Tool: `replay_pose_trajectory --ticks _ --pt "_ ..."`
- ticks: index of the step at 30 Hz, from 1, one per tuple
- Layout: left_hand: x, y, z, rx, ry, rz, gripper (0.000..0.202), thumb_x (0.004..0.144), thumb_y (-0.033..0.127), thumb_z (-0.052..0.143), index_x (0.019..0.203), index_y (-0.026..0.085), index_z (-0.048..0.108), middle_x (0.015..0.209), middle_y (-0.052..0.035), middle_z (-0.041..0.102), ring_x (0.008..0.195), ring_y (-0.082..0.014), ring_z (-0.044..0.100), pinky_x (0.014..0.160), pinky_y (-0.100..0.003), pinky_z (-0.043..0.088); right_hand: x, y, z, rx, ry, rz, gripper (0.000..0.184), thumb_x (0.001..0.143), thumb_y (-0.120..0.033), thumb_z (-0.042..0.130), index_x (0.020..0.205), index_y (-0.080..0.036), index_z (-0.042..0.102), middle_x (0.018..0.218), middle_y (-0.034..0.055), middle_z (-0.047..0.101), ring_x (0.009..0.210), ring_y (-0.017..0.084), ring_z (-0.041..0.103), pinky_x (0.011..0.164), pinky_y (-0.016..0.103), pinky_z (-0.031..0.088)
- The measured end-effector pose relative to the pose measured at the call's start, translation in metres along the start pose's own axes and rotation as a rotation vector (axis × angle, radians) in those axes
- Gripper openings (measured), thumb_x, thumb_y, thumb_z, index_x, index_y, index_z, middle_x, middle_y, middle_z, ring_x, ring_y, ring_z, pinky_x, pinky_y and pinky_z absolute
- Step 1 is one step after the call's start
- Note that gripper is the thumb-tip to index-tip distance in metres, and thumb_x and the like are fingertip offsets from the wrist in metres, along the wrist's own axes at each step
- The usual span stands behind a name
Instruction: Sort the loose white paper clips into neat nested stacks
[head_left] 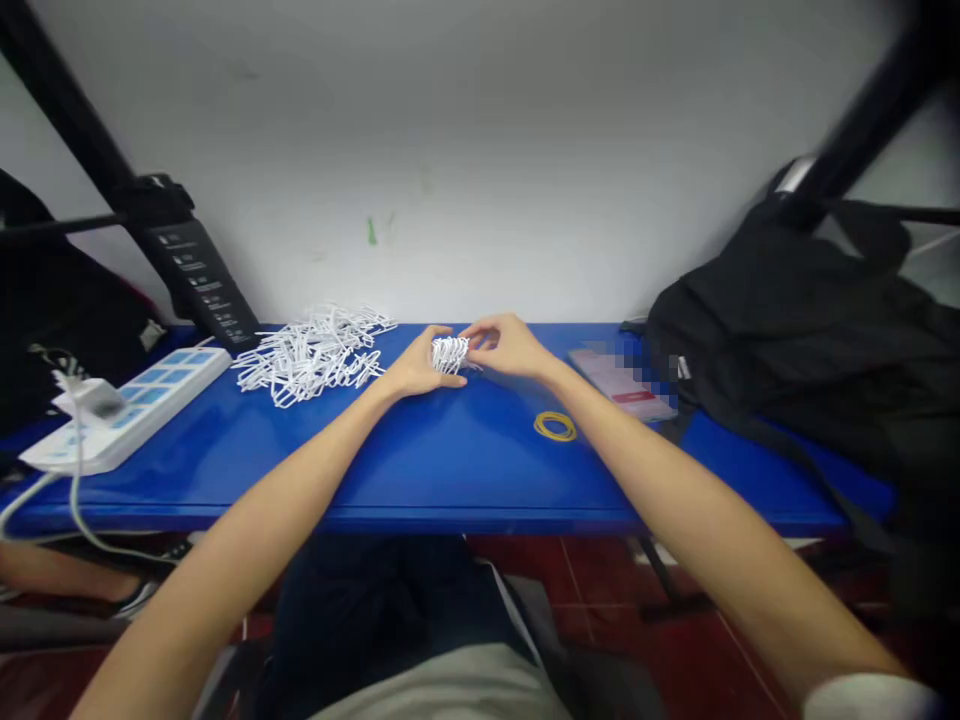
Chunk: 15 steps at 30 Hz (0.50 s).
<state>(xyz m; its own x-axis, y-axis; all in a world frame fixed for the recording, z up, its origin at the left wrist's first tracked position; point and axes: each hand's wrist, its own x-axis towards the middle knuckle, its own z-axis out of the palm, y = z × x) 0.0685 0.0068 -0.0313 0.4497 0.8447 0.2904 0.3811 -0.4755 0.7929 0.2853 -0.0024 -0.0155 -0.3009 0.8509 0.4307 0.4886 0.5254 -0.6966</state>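
Observation:
My left hand point(416, 368) and my right hand point(506, 346) meet at the middle back of the blue table point(420, 460), both closed round a small bundle of white thin sticks point(450, 354). The left hand grips the bundle from the left side, and the right hand pinches it from the right with its fingertips. A loose heap of the same white sticks point(311, 355) lies on the table just left of my left hand. Near my right forearm, yellow rubber bands point(555, 426) rest flat on the table.
A white power strip point(124, 405) with a plugged-in adapter and cable lies at the table's left end. A black bag point(810, 330) covers the right end, with a pink-white card point(622, 385) beside it. A black slanted stand point(202, 285) leans at the back left. White wall behind.

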Motion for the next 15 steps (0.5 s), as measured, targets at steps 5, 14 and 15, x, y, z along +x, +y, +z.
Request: replay_pose_trajectory --ticks 5,14,15 --pt "0.001 -0.003 0.008 0.136 0.092 0.135 0.069 0.073 0.047 0.091 0.129 0.014 0.068 0.114 -0.0111 0.075 0.098 -0.0266 0.069 0.088 -0.037 0.052 -0.001 0.003 -0.002 0.085 -0.022 0.018 0.033 0.070 -0.014 0.076 0.102 -0.014 0.083 0.081 0.0059 0.080 0.071 0.019 0.073 0.067 0.029 0.058" --pt "0.000 -0.001 0.014 0.082 0.085 0.259 0.058 0.082 0.041 0.085 0.133 0.017 0.069 0.116 -0.0091 0.078 0.100 -0.0252 0.071 0.090 -0.035 0.052 0.000 -0.005 -0.031 0.170 -0.171 0.184 0.035 0.077 -0.019 0.075 0.112 -0.014 0.079 0.087 0.0080 0.083 0.078 0.022 0.076 0.068 0.030 0.059" --pt "0.001 -0.002 0.014 0.039 0.077 0.230 0.058 0.081 0.040 0.085 0.133 0.017 0.068 0.113 -0.0095 0.079 0.097 -0.0249 0.072 0.089 -0.035 0.053 -0.001 -0.009 -0.039 0.106 -0.162 0.183 0.036 0.077 -0.018 0.075 0.112 -0.014 0.079 0.090 0.0088 0.083 0.079 0.022 0.076 0.068 0.029 0.059"
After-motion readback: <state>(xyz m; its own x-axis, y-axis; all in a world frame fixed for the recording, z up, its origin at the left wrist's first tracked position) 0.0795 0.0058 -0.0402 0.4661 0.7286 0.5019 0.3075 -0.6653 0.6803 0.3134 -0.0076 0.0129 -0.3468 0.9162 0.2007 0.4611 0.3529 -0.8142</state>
